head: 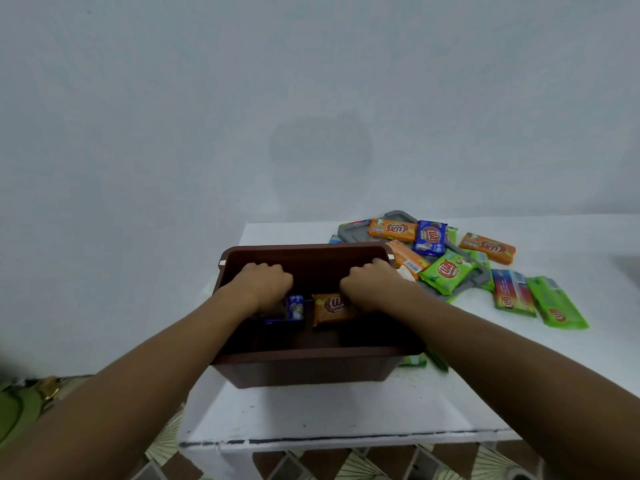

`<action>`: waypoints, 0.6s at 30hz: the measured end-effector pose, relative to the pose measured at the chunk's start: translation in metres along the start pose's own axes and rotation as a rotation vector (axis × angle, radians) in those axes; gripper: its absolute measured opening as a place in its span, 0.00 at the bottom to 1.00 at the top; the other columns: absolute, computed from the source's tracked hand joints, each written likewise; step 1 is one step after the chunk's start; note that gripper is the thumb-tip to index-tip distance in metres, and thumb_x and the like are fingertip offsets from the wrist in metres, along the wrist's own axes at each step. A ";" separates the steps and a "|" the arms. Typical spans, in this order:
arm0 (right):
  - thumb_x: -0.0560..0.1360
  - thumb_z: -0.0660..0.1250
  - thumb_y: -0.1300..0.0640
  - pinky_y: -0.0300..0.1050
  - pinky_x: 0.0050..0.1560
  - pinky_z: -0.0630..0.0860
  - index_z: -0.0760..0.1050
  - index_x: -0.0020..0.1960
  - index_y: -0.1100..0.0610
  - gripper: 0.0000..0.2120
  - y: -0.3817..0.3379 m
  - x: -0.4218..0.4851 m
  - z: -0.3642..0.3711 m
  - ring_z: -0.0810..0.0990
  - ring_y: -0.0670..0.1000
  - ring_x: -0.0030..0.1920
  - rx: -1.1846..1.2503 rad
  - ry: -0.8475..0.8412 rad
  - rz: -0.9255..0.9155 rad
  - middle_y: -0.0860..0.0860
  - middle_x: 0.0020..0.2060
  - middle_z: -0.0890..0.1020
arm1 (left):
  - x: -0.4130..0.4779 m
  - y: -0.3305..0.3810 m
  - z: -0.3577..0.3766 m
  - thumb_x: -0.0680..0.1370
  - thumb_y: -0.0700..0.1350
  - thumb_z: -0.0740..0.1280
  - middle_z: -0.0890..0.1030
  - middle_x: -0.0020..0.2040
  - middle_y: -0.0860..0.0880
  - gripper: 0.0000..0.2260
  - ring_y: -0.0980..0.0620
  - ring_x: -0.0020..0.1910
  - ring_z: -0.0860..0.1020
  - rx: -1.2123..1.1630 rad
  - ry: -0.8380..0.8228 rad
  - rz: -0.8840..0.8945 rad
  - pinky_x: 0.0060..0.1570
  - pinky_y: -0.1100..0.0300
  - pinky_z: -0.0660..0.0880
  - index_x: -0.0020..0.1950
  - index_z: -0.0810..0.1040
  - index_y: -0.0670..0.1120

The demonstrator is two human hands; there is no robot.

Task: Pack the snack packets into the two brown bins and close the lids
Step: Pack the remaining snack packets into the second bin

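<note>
A brown bin [311, 370] stands open on the white table, near its left front. Both my hands are down inside it. My left hand [265, 284] has its fingers curled over a blue snack packet [294, 308]. My right hand [372, 284] curls over an orange snack packet [332, 308] beside it. Several more packets, orange [486, 248], blue [430, 237] and green [446, 270], lie heaped to the right of the bin. Only one brown bin is in view.
A grey lid [398, 216] lies under the heap of packets at the back right. Two green packets [556, 303] and a red one [512, 289] lie farther right. The table's left edge [239, 244] runs just beside the bin. Patterned floor tiles show below.
</note>
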State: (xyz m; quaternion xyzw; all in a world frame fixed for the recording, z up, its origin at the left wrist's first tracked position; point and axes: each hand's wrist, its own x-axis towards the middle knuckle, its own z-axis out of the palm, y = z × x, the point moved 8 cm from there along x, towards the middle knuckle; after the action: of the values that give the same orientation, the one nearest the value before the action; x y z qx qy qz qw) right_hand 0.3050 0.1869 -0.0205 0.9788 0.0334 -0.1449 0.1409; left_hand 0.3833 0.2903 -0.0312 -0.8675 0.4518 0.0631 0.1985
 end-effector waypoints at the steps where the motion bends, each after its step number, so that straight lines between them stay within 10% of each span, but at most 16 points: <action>1: 0.79 0.62 0.53 0.52 0.54 0.72 0.77 0.59 0.54 0.11 0.005 -0.005 -0.004 0.78 0.55 0.54 0.039 0.052 -0.020 0.53 0.53 0.80 | 0.000 0.003 -0.007 0.76 0.58 0.67 0.77 0.57 0.47 0.17 0.46 0.54 0.77 -0.009 0.060 0.025 0.44 0.54 0.71 0.59 0.75 0.50; 8: 0.76 0.60 0.58 0.52 0.52 0.71 0.80 0.53 0.56 0.11 0.139 -0.080 0.006 0.75 0.56 0.52 0.531 0.696 0.108 0.54 0.49 0.81 | 0.012 0.038 -0.086 0.77 0.56 0.64 0.75 0.46 0.55 0.09 0.51 0.46 0.75 -0.267 0.455 0.110 0.41 0.54 0.74 0.50 0.74 0.52; 14: 0.73 0.64 0.36 0.62 0.66 0.63 0.61 0.73 0.47 0.33 0.263 -0.154 0.170 0.61 0.62 0.71 0.472 0.090 0.784 0.55 0.73 0.64 | 0.046 0.133 -0.157 0.78 0.55 0.64 0.74 0.54 0.51 0.14 0.52 0.54 0.72 -0.380 0.635 0.209 0.46 0.56 0.72 0.59 0.76 0.50; 18: 0.70 0.64 0.30 0.57 0.65 0.65 0.61 0.75 0.45 0.38 0.289 -0.197 0.221 0.65 0.62 0.69 0.676 0.123 0.831 0.56 0.72 0.63 | 0.086 0.209 -0.175 0.77 0.57 0.64 0.74 0.58 0.50 0.17 0.48 0.55 0.73 -0.319 0.477 0.259 0.45 0.55 0.70 0.61 0.74 0.50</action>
State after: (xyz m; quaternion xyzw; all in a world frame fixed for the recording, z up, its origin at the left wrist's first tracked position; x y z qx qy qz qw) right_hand 0.0871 -0.1581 -0.0890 0.9070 -0.3969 -0.0221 -0.1386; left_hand 0.2523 0.0475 0.0442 -0.8133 0.5766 -0.0474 -0.0612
